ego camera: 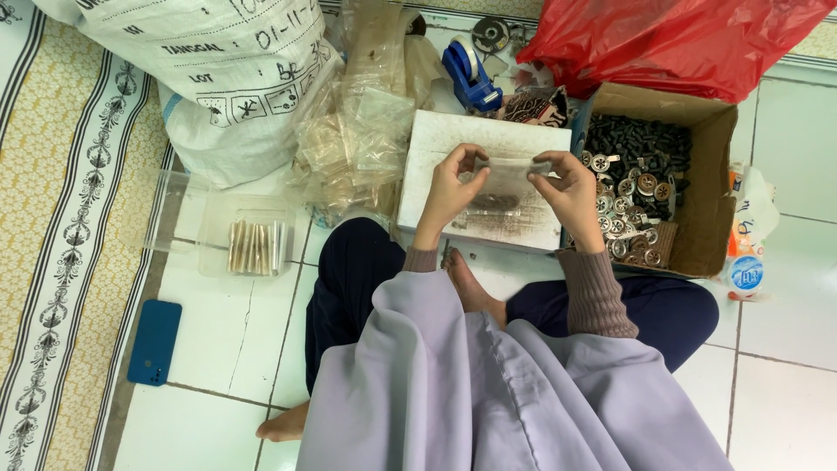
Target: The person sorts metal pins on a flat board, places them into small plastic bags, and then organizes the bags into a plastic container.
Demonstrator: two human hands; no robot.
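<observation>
1. Across the tiled floor (218, 340), the big things ring the seated person: a white printed sack (209, 78) at the far left, a red plastic bag (671, 39) at the far right, and below it an open cardboard box (697, 174) of dark pieces and round metal parts.

2. Between the knees lies a white board (436, 148), which serves as the worktop; its surface is smudged dark. Work is best kept over its middle, so that anything dropped lands on the board and not on the tiles.

3. At the board's far left corner spills a heap of clear plastic pouches (357, 131), with a blue tape dispenser (469, 77) beyond the far edge. A clear tray (253, 244) of pale rods sits on the floor to the left, a blue phone (155, 342) nearer the rug.

4. Above the board's middle, a small clear pouch (506, 179) is held up between both hands (something dark seems to lie in its lower part, though I cannot tell what).

5. Left hand (449, 187): its grip is closed, thumb and fingertips pinching the pouch's left top corner. Right hand (571, 187): likewise pinched shut on the right top corner.

6. My judgement: the pouch mouth is being handled. It pays to keep both pinches level, pull the film taut and hold the mouth upward, so the contents stay low.
</observation>
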